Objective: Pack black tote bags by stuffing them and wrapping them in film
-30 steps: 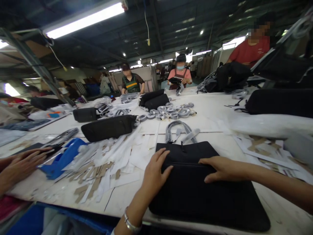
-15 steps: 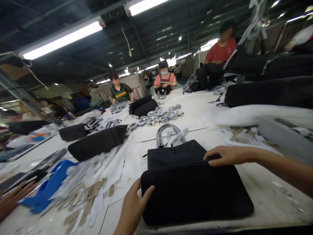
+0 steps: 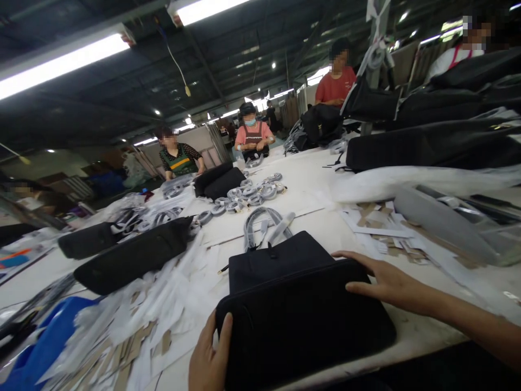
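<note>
The black fabric bag (image 3: 301, 320) lies flat at the near edge of the worktop (image 3: 325, 228), its near part doubled over the far part. Its grey wrapped handles (image 3: 264, 222) lie beyond its far side.

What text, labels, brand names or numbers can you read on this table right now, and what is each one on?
None can be read in this view.
Black bag, left hand gripping its edge, right hand flat on it: no label or logo shows.
Paper scraps: no print visible.
Blue holder: too blurred to tell.
Wrapped strap coils: too small to read.
</note>
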{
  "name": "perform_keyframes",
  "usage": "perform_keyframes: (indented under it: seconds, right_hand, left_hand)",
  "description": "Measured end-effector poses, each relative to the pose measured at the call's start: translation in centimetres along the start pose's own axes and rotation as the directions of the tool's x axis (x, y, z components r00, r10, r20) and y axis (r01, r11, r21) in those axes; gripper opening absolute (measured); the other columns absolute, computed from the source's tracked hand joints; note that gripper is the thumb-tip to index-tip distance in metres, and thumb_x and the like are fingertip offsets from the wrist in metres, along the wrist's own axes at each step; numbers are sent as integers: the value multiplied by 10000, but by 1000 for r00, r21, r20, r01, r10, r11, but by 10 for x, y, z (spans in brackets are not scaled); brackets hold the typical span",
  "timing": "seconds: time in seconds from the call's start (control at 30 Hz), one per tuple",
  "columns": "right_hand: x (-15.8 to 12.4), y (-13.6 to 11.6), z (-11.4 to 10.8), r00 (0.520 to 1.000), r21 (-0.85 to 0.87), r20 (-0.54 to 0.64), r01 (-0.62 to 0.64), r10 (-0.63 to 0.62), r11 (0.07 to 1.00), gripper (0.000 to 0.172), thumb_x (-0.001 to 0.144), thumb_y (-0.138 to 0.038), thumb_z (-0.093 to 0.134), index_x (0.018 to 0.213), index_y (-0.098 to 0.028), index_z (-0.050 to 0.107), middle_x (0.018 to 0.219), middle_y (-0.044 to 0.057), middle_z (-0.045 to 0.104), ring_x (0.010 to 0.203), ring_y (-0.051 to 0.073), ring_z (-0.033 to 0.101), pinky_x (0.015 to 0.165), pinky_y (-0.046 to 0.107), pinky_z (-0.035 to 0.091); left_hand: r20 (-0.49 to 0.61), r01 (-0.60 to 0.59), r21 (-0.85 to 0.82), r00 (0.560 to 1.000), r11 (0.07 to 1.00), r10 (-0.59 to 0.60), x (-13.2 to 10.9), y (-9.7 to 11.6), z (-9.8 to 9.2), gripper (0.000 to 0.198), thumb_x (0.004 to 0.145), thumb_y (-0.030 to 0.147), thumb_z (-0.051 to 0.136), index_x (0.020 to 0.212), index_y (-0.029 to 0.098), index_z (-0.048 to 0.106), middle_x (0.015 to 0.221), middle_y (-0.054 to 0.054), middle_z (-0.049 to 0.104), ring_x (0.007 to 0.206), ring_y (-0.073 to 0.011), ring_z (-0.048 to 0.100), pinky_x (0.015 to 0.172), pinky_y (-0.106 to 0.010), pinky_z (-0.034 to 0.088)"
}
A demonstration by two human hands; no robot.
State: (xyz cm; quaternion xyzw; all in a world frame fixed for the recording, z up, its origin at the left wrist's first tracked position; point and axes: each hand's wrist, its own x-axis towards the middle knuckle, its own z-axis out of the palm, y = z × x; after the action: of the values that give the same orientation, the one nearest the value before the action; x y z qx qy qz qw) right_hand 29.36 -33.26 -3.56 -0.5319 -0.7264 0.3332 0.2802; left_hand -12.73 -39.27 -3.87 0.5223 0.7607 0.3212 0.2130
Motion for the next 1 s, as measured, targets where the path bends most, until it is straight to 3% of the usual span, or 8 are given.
perform_keyframes:
  seconds: [0.23, 0.4, 0.53, 0.67, 0.73, 0.83, 0.93, 1.0]
  right_hand:
    - [7, 9, 39, 968, 7, -227, -110, 109, 994, 783, 847, -675, 534, 1516, -354, 285, 1532, 42, 417, 1401, 326, 377, 1156, 528, 324]
    - [11, 4, 50, 964, 15, -238, -120, 120, 993, 747, 917, -655, 414, 1547, -328, 182, 1553, 65, 379, 1424, 319, 335, 1181, 523, 271]
    - [16, 6, 47, 981, 32, -186, -56, 61, 998, 734, 932, -623, 411, 1546, -300, 170, 1420, 93, 531, 1340, 308, 462, 1170, 527, 278]
    - [21, 12, 45, 983, 40, -183, 35, -27, 999, 716, 928, -589, 433, 1530, -256, 237, 1291, 73, 606, 1257, 275, 526, 1155, 472, 309]
    - [24, 13, 44, 982, 31, -180, 65, -59, 997, 713, 928, -576, 438, 1527, -237, 255, 1275, 70, 611, 1240, 263, 535, 1143, 450, 327]
    - [24, 9, 42, 981, 16, -174, 88, -84, 996, 670, 934, -559, 442, 1506, -235, 311, 1276, 70, 617, 1223, 250, 547, 1120, 436, 360]
    - [9, 4, 39, 955, -73, -280, 80, -98, 994, 591, 929, -549, 455, 1416, -214, 455, 1307, 99, 612, 1237, 274, 541, 1110, 460, 374]
    - [-13, 4, 37, 900, -148, -422, 48, -108, 988, 513, 925, -536, 456, 1303, -203, 558, 1291, 123, 624, 1230, 303, 546, 1103, 488, 377]
  left_hand:
    - [-116, 94, 81, 990, 992, -84, -10, 6, 25, 652, 836, 667, 440, 1295, 220, 560, 1385, -105, 573, 1319, -345, 487, 1116, -505, 371]
    - [-99, 136, 67, 987, 988, -130, -14, 16, 30, 652, 910, 627, 412, 1464, 284, 378, 1309, -102, 626, 1228, -311, 581, 1003, -464, 481]
    - [-154, -62, 242, 983, 968, 102, -17, 28, 27, 581, 977, 506, 380, 1499, 255, 333, 1430, -142, 512, 1248, -319, 559, 982, -488, 499]
    - [-105, -391, 552, 843, 736, 527, -18, 53, 31, 441, 987, 207, 356, 1395, 248, 520, 1589, -96, 299, 1431, -335, 334, 1150, -581, 298]
    - [82, -579, 543, 757, 608, 648, -18, 69, 40, 453, 984, 153, 335, 1378, 248, 537, 1542, -60, 400, 1450, -271, 314, 1199, -540, 238]
    - [341, -755, 398, 649, 521, 680, -19, 87, 60, 424, 994, 288, 421, 1410, 256, 495, 1496, -39, 468, 1410, -245, 392, 1178, -496, 321]
    - [369, -765, 386, 640, 516, 674, -22, 87, 79, 470, 981, 349, 457, 1445, 275, 446, 1533, -40, 409, 1425, -280, 361, 1164, -546, 322]
    - [340, -753, 404, 650, 519, 679, -23, 82, 86, 476, 987, 325, 439, 1461, 279, 422, 1543, -37, 390, 1433, -280, 345, 1167, -553, 314]
